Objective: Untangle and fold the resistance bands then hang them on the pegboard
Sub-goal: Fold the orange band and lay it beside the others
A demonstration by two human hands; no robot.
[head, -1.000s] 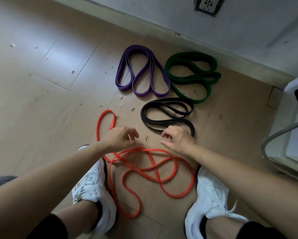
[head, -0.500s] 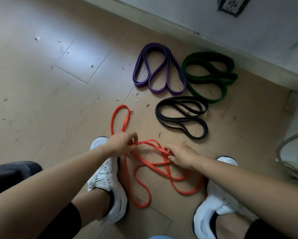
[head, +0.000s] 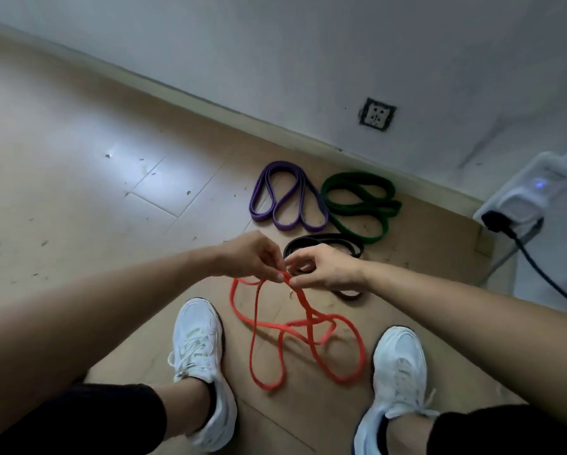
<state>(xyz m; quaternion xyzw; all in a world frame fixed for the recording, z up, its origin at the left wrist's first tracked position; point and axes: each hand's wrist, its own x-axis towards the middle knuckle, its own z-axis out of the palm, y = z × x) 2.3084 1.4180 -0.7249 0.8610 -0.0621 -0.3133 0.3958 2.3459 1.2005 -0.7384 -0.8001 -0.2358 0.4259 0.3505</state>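
Between two white shoes (head: pixel 198 362), the tangled red band (head: pixel 311 319) trails on the floor (head: pixel 78 192), its top end held up. The left grip (head: pixel 252 257) and right grip (head: pixel 328 269), close together, each pinch that strand. Just beyond lies the black band (head: pixel 324 238). Farther off, the purple band (head: pixel 285 226) and green band (head: pixel 362 206) lie folded near the wall.

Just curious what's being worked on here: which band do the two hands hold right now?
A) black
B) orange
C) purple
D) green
B: the left hand and right hand both pinch the top of the orange band, whose loops hang to the floor, while the purple band, green band and black band lie beyond the hands.
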